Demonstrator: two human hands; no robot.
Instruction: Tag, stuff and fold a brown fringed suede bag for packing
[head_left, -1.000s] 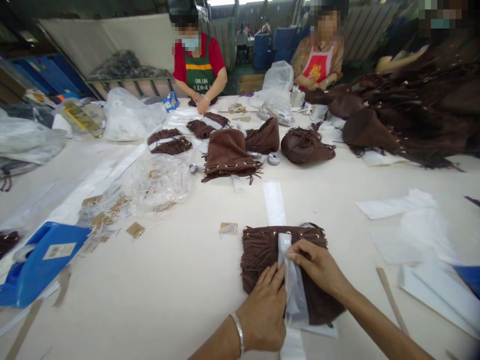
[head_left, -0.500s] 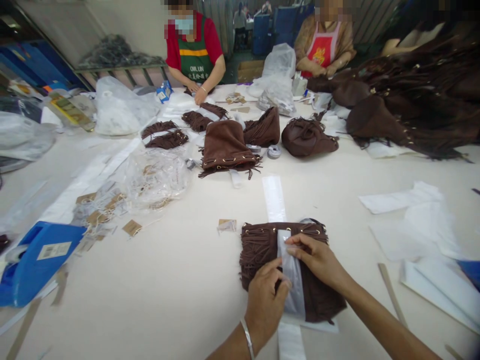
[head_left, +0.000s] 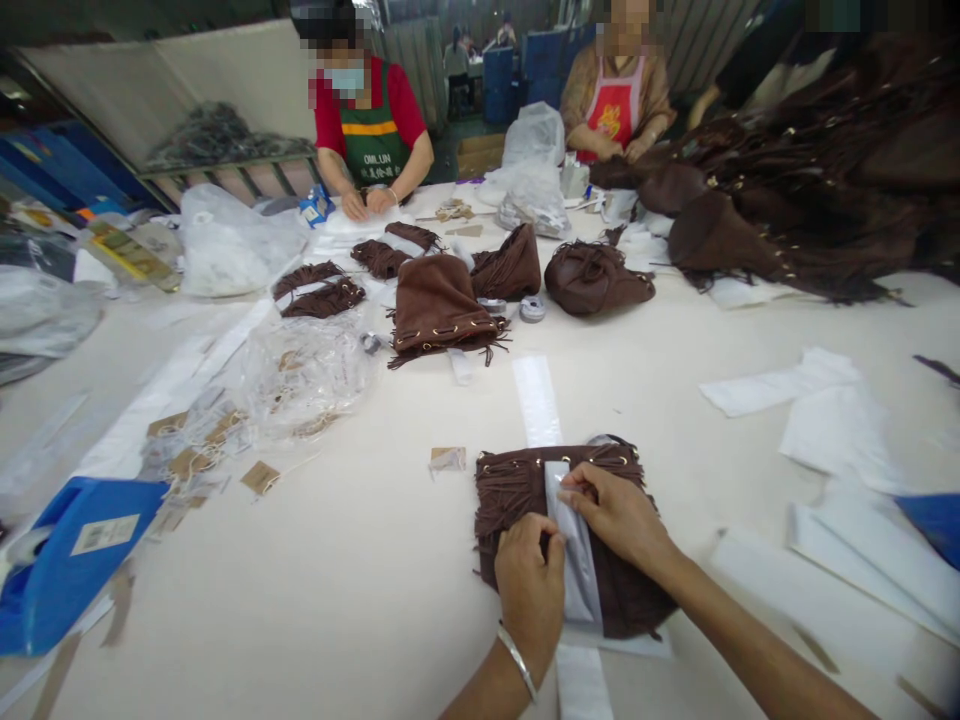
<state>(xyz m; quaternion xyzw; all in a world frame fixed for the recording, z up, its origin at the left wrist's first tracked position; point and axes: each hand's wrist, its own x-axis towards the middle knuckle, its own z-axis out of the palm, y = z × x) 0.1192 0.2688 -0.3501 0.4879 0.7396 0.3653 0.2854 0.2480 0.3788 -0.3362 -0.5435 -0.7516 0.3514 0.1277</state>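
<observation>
A brown fringed bag [head_left: 512, 484] with metal eyelets along its top edge lies flat in front of me. A translucent grey-white plastic strip [head_left: 579, 572] runs down its middle. My right hand [head_left: 624, 512] pinches the strip near its upper end. My left hand [head_left: 529, 570] rests over the fringe beside the strip's left edge, thumb and fingers curled together; what lies between them is hidden. From under the bag a white strip [head_left: 535, 400] sticks out at the top, and white sheet material shows along the bottom.
Tags with strings [head_left: 260, 477] and a clear plastic bag [head_left: 304, 375] lie left, near a blue tape dispenser [head_left: 82, 560]. Ahead are more brown bags [head_left: 439, 305]. White sheets [head_left: 832, 420] lie right, below a large brown pile [head_left: 825, 190]. Two co-workers [head_left: 371, 130] work across the table.
My left hand's fingers have drawn closer together, and the hand has shifted slightly away from the strip's middle. My right hand stays pinched near the strip's upper end. The view has shifted a little.
</observation>
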